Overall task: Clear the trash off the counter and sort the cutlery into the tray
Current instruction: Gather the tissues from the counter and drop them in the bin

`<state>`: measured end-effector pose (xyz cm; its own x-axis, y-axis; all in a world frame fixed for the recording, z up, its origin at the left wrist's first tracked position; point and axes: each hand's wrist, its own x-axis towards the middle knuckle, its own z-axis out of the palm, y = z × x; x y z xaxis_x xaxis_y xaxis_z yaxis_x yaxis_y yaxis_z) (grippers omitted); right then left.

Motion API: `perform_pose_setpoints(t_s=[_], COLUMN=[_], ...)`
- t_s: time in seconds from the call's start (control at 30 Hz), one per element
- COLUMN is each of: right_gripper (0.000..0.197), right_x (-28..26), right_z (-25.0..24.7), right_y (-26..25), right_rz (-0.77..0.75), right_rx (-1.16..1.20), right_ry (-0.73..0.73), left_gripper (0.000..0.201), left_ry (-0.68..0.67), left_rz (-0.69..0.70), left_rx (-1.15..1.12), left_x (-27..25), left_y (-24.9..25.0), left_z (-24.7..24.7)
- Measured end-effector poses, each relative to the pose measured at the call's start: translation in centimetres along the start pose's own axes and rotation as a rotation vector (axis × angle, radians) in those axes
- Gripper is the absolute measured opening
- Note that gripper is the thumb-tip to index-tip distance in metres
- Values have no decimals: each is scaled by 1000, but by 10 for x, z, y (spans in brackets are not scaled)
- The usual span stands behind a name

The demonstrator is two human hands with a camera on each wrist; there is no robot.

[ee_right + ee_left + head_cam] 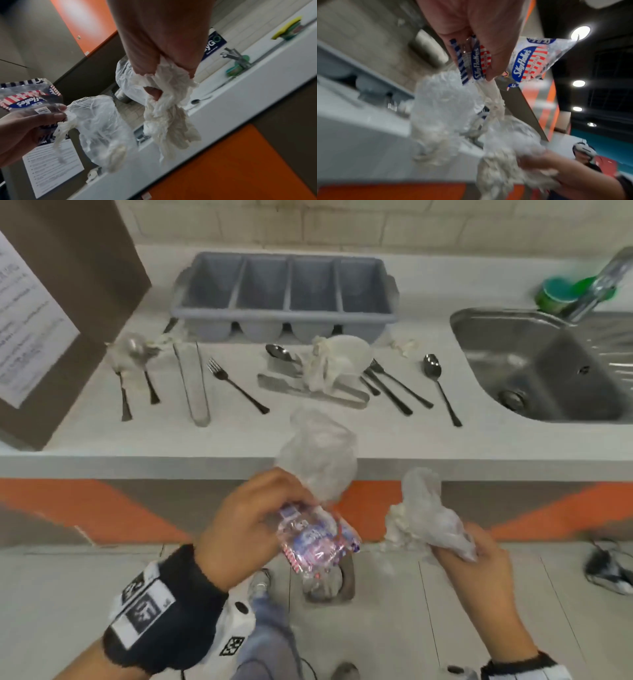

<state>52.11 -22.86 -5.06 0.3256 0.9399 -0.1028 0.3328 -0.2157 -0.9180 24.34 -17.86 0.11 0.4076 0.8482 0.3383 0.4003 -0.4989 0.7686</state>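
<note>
We find the task at an early stage. The left hand [246,518] is curled round a printed cracker wrapper [317,537] and pinches a clear plastic bag [318,453] against it; both are held in front of the counter edge, clear of the counter [85,436]. The right hand [479,563] grips a wad of crumpled tissue and thin plastic [424,518], also held off the counter, below its front edge. We judge these pieces collected but not yet disposed of; no bin is identifiable to us in any view.

Trash remaining on the counter: a crumpled tissue [320,364] lying over a white cup [352,350], tipped on its side among the cutlery, a tissue scrap [404,345] near the sink [534,364], and pale scraps around the spoons at the left.

Sorting has not begun. The grey tray [286,287] stands at the back of the counter and all four compartments appear empty. Still loose on the counter: a fork [236,385], tongs [308,390], a spoon [440,386], two spoons [137,371] at the left, a further spoon and dark-handled pieces beside the cup, and a clear tube-like item [191,381] we cannot identify
</note>
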Motion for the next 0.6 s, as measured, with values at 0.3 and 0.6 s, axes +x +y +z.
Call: perform_pose_setpoints(t_s=[0.3, 0.6], right_gripper=[31, 7], right_x=[-8, 27], right_z=[-8, 56], right_y=[158, 283], right_rz=[229, 400], right_rx=[16, 50], right_ry=[59, 172], left_gripper=[27, 66], left_ry=[-282, -940], left_rz=[-533, -776], left_rx=[-30, 317], left_x=[-29, -84], left_y=[-136, -383], left_z=[203, 368])
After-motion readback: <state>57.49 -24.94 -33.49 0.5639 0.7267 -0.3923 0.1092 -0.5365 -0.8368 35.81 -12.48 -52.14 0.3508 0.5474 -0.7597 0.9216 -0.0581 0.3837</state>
